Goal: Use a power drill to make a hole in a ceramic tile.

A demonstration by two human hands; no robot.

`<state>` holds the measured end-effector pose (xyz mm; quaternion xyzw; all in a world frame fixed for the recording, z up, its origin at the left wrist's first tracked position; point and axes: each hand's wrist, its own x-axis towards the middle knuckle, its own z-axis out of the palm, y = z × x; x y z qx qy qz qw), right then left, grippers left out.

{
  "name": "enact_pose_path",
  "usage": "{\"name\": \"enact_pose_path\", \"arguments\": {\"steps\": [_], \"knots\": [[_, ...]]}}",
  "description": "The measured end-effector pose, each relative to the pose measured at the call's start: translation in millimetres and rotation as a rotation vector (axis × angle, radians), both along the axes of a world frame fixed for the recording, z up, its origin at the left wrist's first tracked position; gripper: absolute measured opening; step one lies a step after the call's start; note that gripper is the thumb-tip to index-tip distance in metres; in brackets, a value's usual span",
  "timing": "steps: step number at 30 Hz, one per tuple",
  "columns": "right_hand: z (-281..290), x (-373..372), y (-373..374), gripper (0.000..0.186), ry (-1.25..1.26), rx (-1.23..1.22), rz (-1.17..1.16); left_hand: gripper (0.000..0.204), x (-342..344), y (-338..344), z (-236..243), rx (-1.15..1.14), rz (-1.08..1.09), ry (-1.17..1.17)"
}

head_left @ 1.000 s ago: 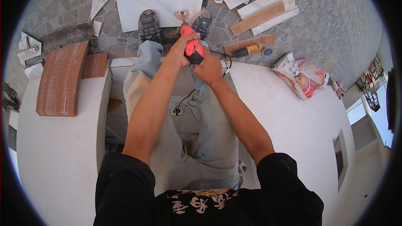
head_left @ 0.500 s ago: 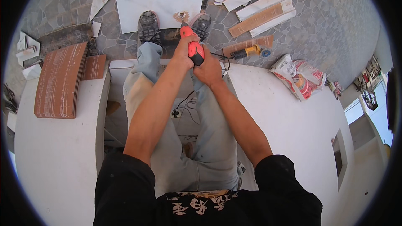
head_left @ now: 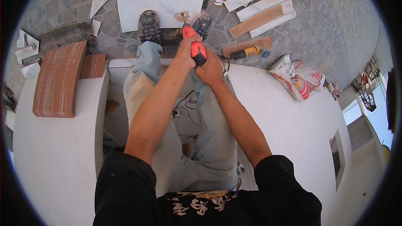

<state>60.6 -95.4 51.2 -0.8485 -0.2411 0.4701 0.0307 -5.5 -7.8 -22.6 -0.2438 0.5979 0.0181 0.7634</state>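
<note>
Both my hands are closed around a red-and-black power drill (head_left: 194,44). My left hand (head_left: 186,50) wraps its front part, and my right hand (head_left: 209,68) grips the rear. The drill's tip points away from me at a brown, dusty patch (head_left: 182,16) on a white marbled tile (head_left: 144,6). Whether the tip touches the tile I cannot tell. A half-round notch is cut into the tile's far edge. My shoes (head_left: 150,26) rest at its near edge, one on each side of the patch.
White and brown tile strips (head_left: 259,10) lie at the far right. A yellow-and-black angle grinder (head_left: 251,52) sits nearer, beside a red-and-white bag (head_left: 297,77) on the white ledge (head_left: 272,109). Brown-backed tiles (head_left: 60,79) are stacked on the left. Cables (head_left: 188,104) hang between my legs.
The drill and both hands have shifted slightly right and nearer to me. The dusty patch shows a lighter spot where a dark one was.
</note>
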Motion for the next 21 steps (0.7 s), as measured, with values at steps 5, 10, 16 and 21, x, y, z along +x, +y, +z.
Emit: {"name": "enact_pose_path", "arguments": {"steps": [5, 10, 16, 21], "knots": [[-0.3, 3.8, 0.5, 0.077, 0.033, -0.014, -0.009, 0.022, 2.8, -0.7, 0.7, -0.036, -0.012, 0.022], [-3.5, 3.5, -2.9, 0.074, -0.003, 0.056, -0.017, 0.021, 4.1, -4.6, -3.3, 0.007, -0.037, 0.041], [1.5, 6.2, 5.4, 0.073, 0.037, 0.019, -0.021, 0.02, 0.4, -1.5, -2.8, -0.016, -0.015, 0.011], [-3.4, 5.6, -2.2, 0.073, 0.016, 0.084, -0.031, 0.021, 5.1, -3.1, 0.5, 0.032, -0.039, 0.06]]}}
